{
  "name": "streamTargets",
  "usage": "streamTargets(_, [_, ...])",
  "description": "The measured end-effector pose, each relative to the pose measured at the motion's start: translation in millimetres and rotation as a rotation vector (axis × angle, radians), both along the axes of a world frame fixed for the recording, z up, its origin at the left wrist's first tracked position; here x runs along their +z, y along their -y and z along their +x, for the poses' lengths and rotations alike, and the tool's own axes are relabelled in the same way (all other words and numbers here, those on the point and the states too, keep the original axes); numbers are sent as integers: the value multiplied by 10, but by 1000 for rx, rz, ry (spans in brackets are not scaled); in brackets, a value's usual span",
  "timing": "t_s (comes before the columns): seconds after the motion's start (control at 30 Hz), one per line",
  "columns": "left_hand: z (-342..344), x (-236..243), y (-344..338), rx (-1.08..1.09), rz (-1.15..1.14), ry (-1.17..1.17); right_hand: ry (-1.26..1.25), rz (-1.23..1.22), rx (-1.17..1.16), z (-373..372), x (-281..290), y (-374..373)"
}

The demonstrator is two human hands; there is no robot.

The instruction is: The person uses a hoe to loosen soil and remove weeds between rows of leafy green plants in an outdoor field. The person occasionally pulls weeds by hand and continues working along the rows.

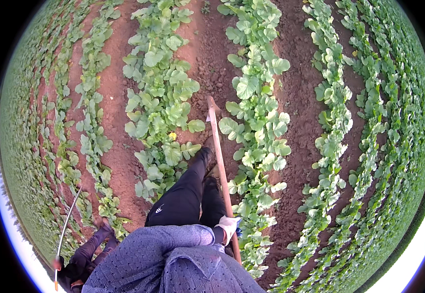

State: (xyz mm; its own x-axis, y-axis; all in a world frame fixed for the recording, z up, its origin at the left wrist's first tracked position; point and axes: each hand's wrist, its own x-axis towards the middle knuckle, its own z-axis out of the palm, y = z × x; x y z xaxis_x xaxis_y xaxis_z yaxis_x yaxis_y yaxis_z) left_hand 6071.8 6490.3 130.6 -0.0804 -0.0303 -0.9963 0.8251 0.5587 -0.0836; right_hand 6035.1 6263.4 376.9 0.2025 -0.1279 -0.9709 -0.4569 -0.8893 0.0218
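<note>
My left hand (228, 227), in a white glove with some blue at its edge, is wrapped round the wooden handle of a hoe (221, 163). The sleeve leading to it crosses in front of my body from the left. From beside my patterned blue-purple top, the handle slants up and slightly left to the hoe head (212, 106), which is at the soil between two leafy crop rows. The handle's lower end runs out of sight by my clothing. My right hand does not show.
Leafy green rows flank me on the left (161, 97) and right (259, 97), with reddish-brown soil (298, 146) between rows. My dark-trousered legs (181, 198) stand in the furrow. At lower left, another person (88, 254) is near a long pale-handled tool (67, 219).
</note>
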Motion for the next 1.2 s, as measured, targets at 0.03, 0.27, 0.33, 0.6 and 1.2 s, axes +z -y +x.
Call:
streamTargets(0.03, [-34, -35, -68, 108, -58, -48, -15, 13, 8, 25, -7, -30])
streamTargets(0.27, [994, -423, -1116, 508, 82, 222, 54, 130, -16, 300, -364, -344])
streamTargets(0.33, [1455, -619, -1648, 507, 217, 332, 114, 208, 3, 476, -652, -609])
streamTargets(0.6, [1724, -1357, -2100, 292, 436, 286, 105, 180, 44, 822, -558, -1357])
streamTargets(1.2, [3394, -671, -4027, 374, 493, 508, 49, 376, -246, 2318, -1054, -3353])
